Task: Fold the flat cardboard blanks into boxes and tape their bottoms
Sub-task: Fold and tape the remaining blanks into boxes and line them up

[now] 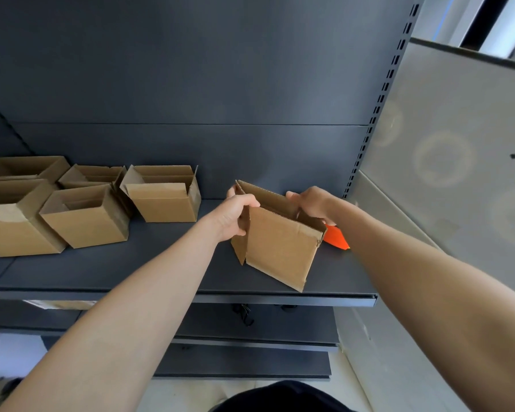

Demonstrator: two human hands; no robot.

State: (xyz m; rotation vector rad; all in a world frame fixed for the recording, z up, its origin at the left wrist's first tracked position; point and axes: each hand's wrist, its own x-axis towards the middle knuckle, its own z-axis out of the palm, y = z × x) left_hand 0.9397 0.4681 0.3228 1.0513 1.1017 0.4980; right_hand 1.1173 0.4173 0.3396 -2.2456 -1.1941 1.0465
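A brown cardboard blank [280,248], partly opened into a box shape, is held above the dark shelf [161,263], tilted with its lower flaps hanging. My left hand [235,215] grips its left upper edge. My right hand [315,203] grips its right upper corner. An orange object [336,237], likely a tape dispenser, lies on the shelf behind the blank, mostly hidden by it and my right wrist.
Several folded open-topped cardboard boxes [87,215] stand on the shelf's left half, one [164,194] nearer the middle. A slotted upright [375,114] and a grey side panel [446,144] close off the right. Lower shelves [250,325] sit below.
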